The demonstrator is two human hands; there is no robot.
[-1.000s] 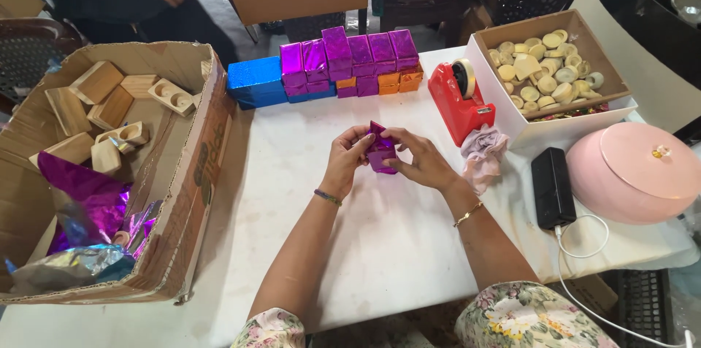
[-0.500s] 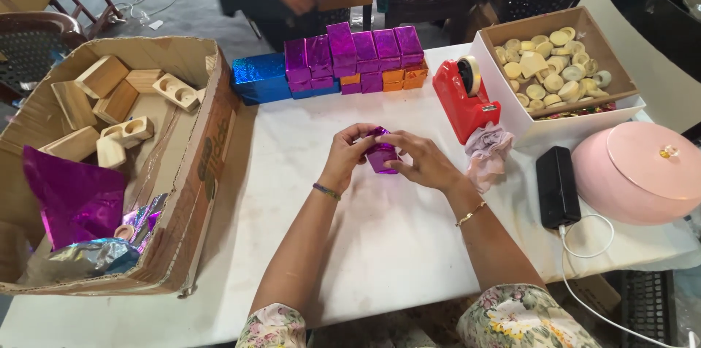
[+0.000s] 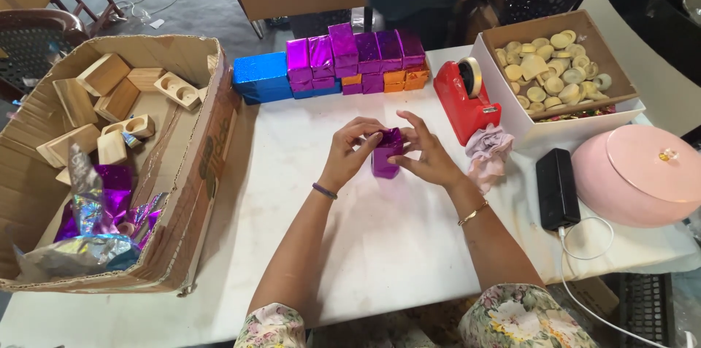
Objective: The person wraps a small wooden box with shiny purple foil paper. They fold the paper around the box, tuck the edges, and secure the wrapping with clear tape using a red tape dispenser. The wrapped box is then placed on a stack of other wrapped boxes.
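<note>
Left hand (image 3: 349, 154): fingers curled, pinching left side and top of purple foil-wrapped block (image 3: 385, 152). Right hand (image 3: 429, 158): fingers half-spread, tips pressing block's right side and top. Block upright, shiny magenta foil, at tabletop (image 3: 380, 246) centre, between both hands. Big cardboard box (image 3: 191, 194) at left: wooden blocks (image 3: 102, 74), crumpled foil sheets (image 3: 95, 224). White box (image 3: 544, 125) at right: pale round wooden pieces (image 3: 555, 63). Behind: row of wrapped blocks (image 3: 350, 59).

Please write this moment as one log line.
left hand: holds purple foil-wrapped block | right hand: holds same block | block: upright on white table
</note>
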